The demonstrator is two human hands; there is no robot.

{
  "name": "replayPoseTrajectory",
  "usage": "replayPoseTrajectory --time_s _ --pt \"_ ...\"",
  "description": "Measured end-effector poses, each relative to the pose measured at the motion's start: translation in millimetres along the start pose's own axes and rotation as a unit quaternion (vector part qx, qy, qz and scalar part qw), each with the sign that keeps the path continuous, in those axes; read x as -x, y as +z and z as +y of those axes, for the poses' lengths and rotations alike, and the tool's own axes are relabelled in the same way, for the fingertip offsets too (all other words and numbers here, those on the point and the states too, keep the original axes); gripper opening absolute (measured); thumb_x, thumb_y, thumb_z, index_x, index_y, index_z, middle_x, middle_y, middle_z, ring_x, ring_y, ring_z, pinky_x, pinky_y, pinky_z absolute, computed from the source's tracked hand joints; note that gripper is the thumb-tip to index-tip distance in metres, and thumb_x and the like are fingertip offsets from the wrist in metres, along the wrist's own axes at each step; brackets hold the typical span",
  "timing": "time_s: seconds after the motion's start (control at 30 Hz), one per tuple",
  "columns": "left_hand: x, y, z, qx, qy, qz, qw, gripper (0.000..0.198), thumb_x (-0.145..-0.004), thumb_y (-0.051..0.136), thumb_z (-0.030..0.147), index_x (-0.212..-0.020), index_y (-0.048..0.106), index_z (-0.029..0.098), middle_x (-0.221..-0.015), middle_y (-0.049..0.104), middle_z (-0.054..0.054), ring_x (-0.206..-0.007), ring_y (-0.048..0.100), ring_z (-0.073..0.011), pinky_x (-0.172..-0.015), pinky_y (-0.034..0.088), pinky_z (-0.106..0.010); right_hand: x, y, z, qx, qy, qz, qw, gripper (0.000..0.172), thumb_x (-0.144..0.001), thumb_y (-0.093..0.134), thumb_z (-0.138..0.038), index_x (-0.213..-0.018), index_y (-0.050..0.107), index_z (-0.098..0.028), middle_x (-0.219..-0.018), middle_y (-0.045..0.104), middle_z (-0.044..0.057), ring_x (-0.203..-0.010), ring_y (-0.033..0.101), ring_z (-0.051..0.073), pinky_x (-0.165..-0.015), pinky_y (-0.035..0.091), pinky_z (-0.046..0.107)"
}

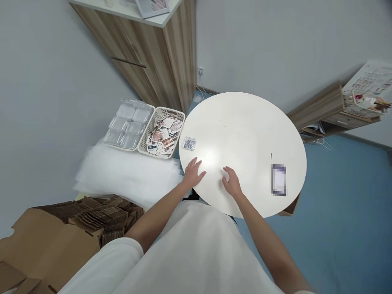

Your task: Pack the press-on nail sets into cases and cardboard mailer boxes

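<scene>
My left hand (193, 173) is over the near left edge of the round white table (245, 122), fingers spread and holding nothing. My right hand (232, 182) is to its right above the tabletop, fingers apart and curved, with nothing in it. A small clear pack with bluish-grey pieces (189, 143) lies on the table's left side, just beyond my left hand. Toward the right side of the table rests a blurred rectangular object (279, 179) with a dark border.
Left of the table are a basket of printed cards (161, 151) and another of clear plastic boxes (127, 126). Nearer are white sheets (128, 173) and folded cardboard (52, 241). A wooden cabinet (147, 53) stands behind; a shelf unit (324, 108) is at right.
</scene>
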State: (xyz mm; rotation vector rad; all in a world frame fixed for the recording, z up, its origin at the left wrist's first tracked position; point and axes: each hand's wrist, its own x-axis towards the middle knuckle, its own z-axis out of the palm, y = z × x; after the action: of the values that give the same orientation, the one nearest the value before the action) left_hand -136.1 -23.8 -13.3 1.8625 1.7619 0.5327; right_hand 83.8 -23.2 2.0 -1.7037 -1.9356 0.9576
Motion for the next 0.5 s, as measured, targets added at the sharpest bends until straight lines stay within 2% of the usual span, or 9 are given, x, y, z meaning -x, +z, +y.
replayPoseTrajectory --time_s 0.1,0.23,0.37,0.5 --pt "-21 -22.1 -27 0.061 -0.066 0.058 0.994 0.053 -0.080 0.044 0.040 -0.126 0.036 0.015 -0.138 0.026 -0.014 -0.128 0.022 -0.0274 -0.102 0.024 -0.044 -32 25 -29 -0.074 0.018 -0.054 0.996 0.045 -0.073 0.043 -0.021 -0.118 0.044 -0.024 -0.123 0.047 0.005 -0.112 0.045 0.020 -0.091 0.041 0.039" --pt "-48 -39.1 -45 0.137 -0.127 0.086 0.979 0.053 -0.080 0.043 0.031 -0.129 0.032 0.015 -0.139 0.025 -0.013 -0.129 0.020 -0.0237 -0.106 0.020 -0.040 -68 50 -58 -0.135 0.064 -0.088 0.985 0.050 -0.068 0.048 -0.019 -0.118 0.045 -0.024 -0.124 0.046 0.005 -0.111 0.046 0.020 -0.090 0.042 0.037" --pt "-68 -40.6 -56 0.220 -0.188 0.076 0.954 0.058 -0.075 0.044 0.019 -0.131 0.029 0.016 -0.139 0.027 -0.009 -0.130 0.022 -0.0220 -0.107 0.019 -0.038 -97 64 -76 -0.216 0.101 -0.117 0.964 0.058 -0.065 0.049 -0.015 -0.122 0.042 -0.023 -0.132 0.040 0.004 -0.118 0.040 0.020 -0.094 0.038 0.035" --pt "-77 -37.1 -66 0.285 -0.214 0.065 0.932 0.062 -0.071 0.045 0.015 -0.131 0.030 0.019 -0.135 0.036 -0.006 -0.126 0.029 -0.0223 -0.106 0.023 -0.038 -117 75 -86 -0.283 0.130 -0.136 0.941 0.065 -0.063 0.050 -0.014 -0.127 0.038 -0.021 -0.138 0.032 0.003 -0.124 0.034 0.019 -0.097 0.036 0.033"
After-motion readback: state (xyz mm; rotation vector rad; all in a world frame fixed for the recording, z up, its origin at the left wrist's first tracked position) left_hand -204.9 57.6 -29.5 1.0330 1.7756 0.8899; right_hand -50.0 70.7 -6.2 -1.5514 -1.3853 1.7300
